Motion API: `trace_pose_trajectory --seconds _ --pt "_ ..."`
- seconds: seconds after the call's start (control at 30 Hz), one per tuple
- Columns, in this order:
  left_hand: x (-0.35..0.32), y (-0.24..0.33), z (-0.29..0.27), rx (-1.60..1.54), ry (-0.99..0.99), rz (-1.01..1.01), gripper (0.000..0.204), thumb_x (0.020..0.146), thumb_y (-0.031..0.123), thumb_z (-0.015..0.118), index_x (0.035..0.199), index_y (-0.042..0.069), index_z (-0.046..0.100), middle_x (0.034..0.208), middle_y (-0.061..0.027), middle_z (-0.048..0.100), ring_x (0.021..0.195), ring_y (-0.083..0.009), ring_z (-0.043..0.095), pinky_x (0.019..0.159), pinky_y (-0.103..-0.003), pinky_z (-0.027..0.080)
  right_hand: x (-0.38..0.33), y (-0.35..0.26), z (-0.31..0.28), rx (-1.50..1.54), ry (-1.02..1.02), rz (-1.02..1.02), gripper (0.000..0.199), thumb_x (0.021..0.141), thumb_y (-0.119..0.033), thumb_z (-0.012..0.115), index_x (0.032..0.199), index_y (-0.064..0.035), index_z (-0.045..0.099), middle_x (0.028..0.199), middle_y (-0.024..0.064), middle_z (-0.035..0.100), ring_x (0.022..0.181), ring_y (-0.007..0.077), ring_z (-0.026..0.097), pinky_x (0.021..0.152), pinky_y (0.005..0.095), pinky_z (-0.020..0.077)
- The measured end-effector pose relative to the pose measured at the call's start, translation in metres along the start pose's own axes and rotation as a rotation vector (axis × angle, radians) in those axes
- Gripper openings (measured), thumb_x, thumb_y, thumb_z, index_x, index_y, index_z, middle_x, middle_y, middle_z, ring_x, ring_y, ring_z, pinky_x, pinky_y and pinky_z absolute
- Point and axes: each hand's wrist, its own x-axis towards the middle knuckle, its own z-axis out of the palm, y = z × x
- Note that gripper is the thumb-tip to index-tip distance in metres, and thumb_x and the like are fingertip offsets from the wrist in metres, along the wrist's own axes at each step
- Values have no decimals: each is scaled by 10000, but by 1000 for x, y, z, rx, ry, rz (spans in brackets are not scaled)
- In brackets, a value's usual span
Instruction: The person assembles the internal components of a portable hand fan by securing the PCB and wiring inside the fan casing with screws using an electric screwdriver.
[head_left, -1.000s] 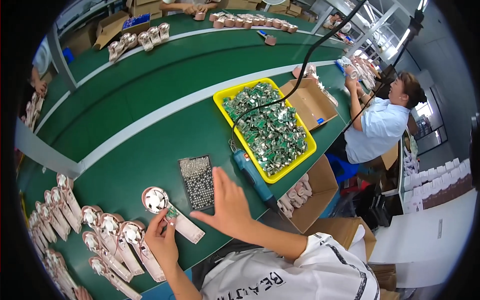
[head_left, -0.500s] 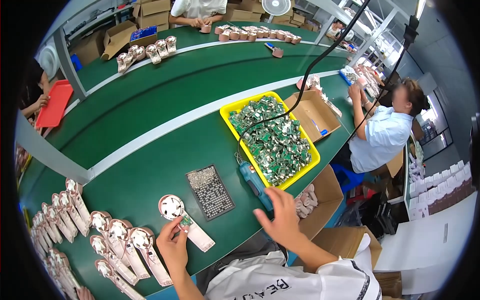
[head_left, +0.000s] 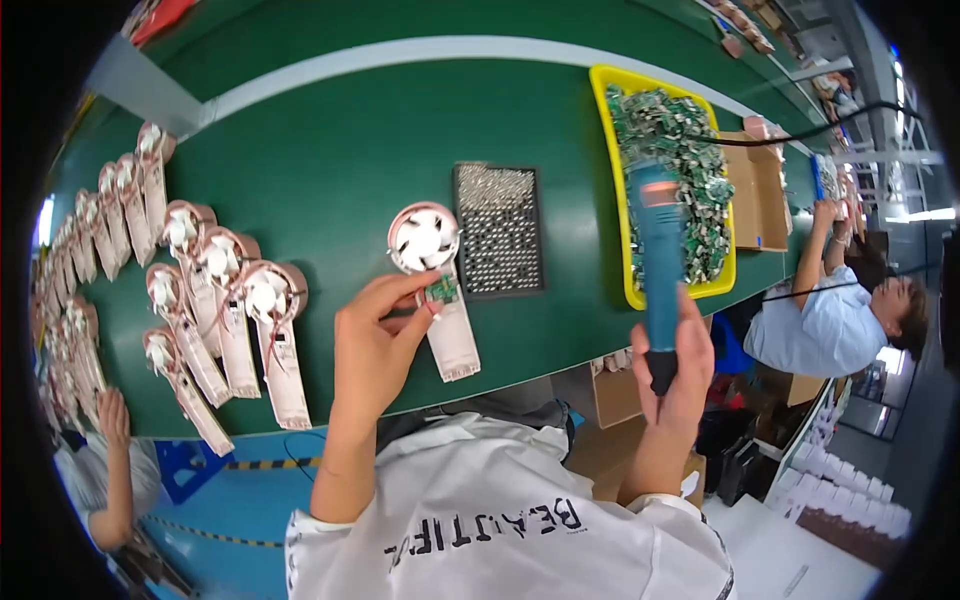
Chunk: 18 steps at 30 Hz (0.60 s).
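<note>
My left hand (head_left: 385,330) pinches a small green circuit board (head_left: 441,290) against the handle of a pink handheld fan half (head_left: 457,345). That fan lies face up on the green bench, its white blades showing at the far end. In my right hand (head_left: 680,365) is a blue electric screwdriver (head_left: 662,255), held up with its dark end toward me and slightly blurred. It covers part of the yellow bin (head_left: 722,287) full of circuit boards. Just right of the fan rests a black screw tray (head_left: 500,240) with small silver screws in rows and a loose heap at its far end.
Several pink fan halves (head_left: 270,300) stand in rows on the left. Behind the bin is an open cardboard box (head_left: 757,195). A black cable (head_left: 800,135) crosses the right side. Co-workers sit at the right (head_left: 825,330) and lower left (head_left: 115,470).
My right hand, open beside the screwdriver before, now grips it and has lifted it off the bench. My left hand stays on the circuit board. The view has turned and moved closer.
</note>
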Motion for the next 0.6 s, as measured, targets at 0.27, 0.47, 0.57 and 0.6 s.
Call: trace_pose_trajectory --seconds 0.27,0.47,0.57,0.6 --pt "15 4 13 -26 15 12 313 816 -62 700 1116 26 705 1025 -117 668 863 -169 678 732 -253 595 59 37 42 324 -565 -263 616 1021 -190 509 1537 -120 180 1179 5 450 732 115 432 539 244 419" --pt "8 8 9 -12 -52 -19 304 835 -99 669 1126 -15 693 1109 -95 647 920 -137 656 781 -242 567 92 37 66 314 -870 -311 740 880 -623 603 1383 -146 343 979 24 484 688 157 463 600 303 398" --pt "2 2 13 -68 14 -24 329 808 -138 680 1120 -35 689 1086 -108 645 915 -133 656 774 -224 570 91 50 70 292 -888 -329 657 828 -705 604 1149 -145 481 849 4 512 650 154 472 544 298 365" --pt "2 1 13 -71 9 -36 329 808 -138 680 1120 -35 689 1086 -108 645 915 -133 656 774 -224 570 86 54 72 263 -872 -368 632 828 -701 607 1108 -145 497 821 -5 516 628 152 470 520 299 358"
